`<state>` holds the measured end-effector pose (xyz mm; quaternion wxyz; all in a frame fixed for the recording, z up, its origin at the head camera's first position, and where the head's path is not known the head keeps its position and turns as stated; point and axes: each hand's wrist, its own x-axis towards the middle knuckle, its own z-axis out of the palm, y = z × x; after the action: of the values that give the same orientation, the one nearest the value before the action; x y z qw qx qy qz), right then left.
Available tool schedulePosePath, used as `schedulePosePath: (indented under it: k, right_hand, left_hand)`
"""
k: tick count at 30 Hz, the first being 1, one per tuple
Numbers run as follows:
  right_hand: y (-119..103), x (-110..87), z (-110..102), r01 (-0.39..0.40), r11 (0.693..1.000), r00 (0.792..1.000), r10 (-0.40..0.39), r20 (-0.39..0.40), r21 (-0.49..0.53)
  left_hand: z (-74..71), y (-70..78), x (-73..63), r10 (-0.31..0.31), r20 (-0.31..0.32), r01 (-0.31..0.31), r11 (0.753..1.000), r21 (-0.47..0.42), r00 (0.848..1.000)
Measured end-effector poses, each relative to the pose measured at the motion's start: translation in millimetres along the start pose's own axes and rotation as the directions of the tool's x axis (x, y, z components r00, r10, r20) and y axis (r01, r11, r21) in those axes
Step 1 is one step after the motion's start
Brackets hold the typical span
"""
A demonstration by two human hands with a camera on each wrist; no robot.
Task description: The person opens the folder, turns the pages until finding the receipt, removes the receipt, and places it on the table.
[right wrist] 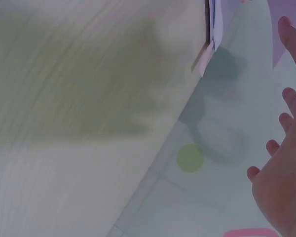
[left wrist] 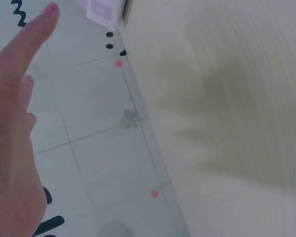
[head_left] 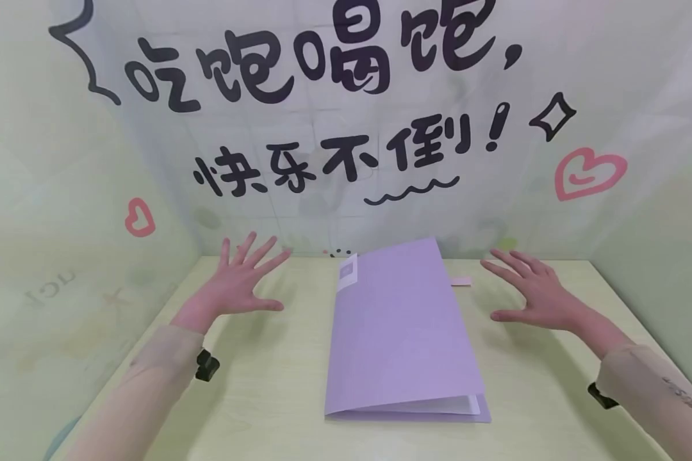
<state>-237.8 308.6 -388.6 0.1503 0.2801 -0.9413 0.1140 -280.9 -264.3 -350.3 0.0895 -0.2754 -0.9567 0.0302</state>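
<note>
I see the left hand (head_left: 238,282) and right hand (head_left: 542,293), fingers wide, empty; the purple folder (head_left: 398,326), reaching toward the bench's (head_left: 265,390) back edge, might flop open if bumped.

Folder (head_left: 403,336), plain lilac; label (head_left: 349,282), white and purple; tab (head_left: 461,282), pink. Table (head_left: 265,403), pale cream with wood grain. Back wall (head_left: 513,186), greyish white with black characters (head_left: 352,153), pink heart outlines (head_left: 588,176), green spots (right wrist: 190,158). Sleeves (head_left: 144,378), beige; right one black-lettered.

Pale walls (head_left: 300,221) (black lettering (head_left: 350,157) and pink hearts (head_left: 591,174) on them) border a light wood-grained table (head_left: 271,371).
</note>
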Motion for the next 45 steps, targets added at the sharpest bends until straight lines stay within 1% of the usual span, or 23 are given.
schedulePosePath:
  k: [4, 8, 14, 19, 24, 26, 29, 31, 34, 37, 39, 42, 44, 45]
  right_hand:
    - [-1, 6.0, 17, 0.033, 0.995, 0.999, -0.035, 0.021, 0.091]
    - [-3, 13.6, 33, 0.049, 0.984, 0.998, -0.056, 0.039, 0.171]
    - [-6, 25.6, 51, 0.066, 0.968, 0.995, -0.082, 0.055, 0.243]
    - [-8, 33.2, 63, 0.077, 0.953, 0.992, -0.102, 0.070, 0.293]
    - [-7, 33.8, 71, 0.063, 0.943, 0.983, -0.115, 0.142, 0.327]
    - [-6, 34.0, 73, 0.063, 0.936, 0.980, -0.124, 0.157, 0.346]
    - [-4, 35.0, 74, 0.076, 0.919, 0.978, -0.143, 0.150, 0.386]
    - [-3, 36.0, 74, 0.095, 0.909, 0.978, -0.161, 0.133, 0.405]
    - [-2, 36.2, 73, 0.090, 0.908, 0.977, -0.160, 0.141, 0.410]
    - [-1, 35.9, 72, 0.064, 0.915, 0.972, -0.147, 0.181, 0.399]
    - [-2, 34.9, 70, 0.013, 0.922, 0.967, -0.110, 0.228, 0.387]
    - [-5, 32.7, 67, -0.055, 0.934, 0.959, -0.049, 0.278, 0.353]
    - [-7, 31.1, 66, -0.088, 0.939, 0.956, -0.014, 0.293, 0.333]
    - [-8, 30.6, 66, -0.092, 0.940, 0.956, -0.009, 0.293, 0.328]
  left_hand:
    - [3.2, 6.6, -5.2, 0.011, -0.028, -0.012, 0.999, -0.042, 1.000]
    - [4.8, 13.3, -11.6, 0.008, -0.053, -0.012, 0.997, -0.078, 0.999]
    - [4.2, 20.5, -19.0, 0.009, -0.061, -0.016, 0.993, -0.113, 0.998]
    - [5.1, 27.4, -22.1, 0.026, -0.075, -0.035, 0.991, -0.125, 0.997]
    - [8.5, 34.5, -26.8, 0.022, -0.059, -0.031, 0.987, -0.157, 0.998]
    - [9.7, 36.6, -28.4, 0.014, -0.058, -0.023, 0.986, -0.167, 0.998]
    - [12.1, 40.0, -29.1, 0.010, -0.069, -0.022, 0.984, -0.179, 0.998]
    - [14.3, 42.6, -28.7, 0.009, -0.077, -0.025, 0.979, -0.203, 0.997]
    - [18.8, 48.0, -27.4, 0.011, -0.082, -0.030, 0.971, -0.239, 0.997]
    - [23.4, 56.5, -25.9, 0.012, -0.078, -0.034, 0.959, -0.283, 0.997]
    - [26.8, 63.5, -25.3, 0.012, -0.080, -0.037, 0.949, -0.312, 0.997]
    - [29.5, 75.1, -25.6, 0.020, -0.083, -0.050, 0.927, -0.371, 0.996]
    - [31.1, 81.7, -25.5, 0.029, -0.085, -0.061, 0.913, -0.404, 0.996]
    - [31.3, 85.0, -25.5, 0.036, -0.083, -0.068, 0.903, -0.424, 0.996]
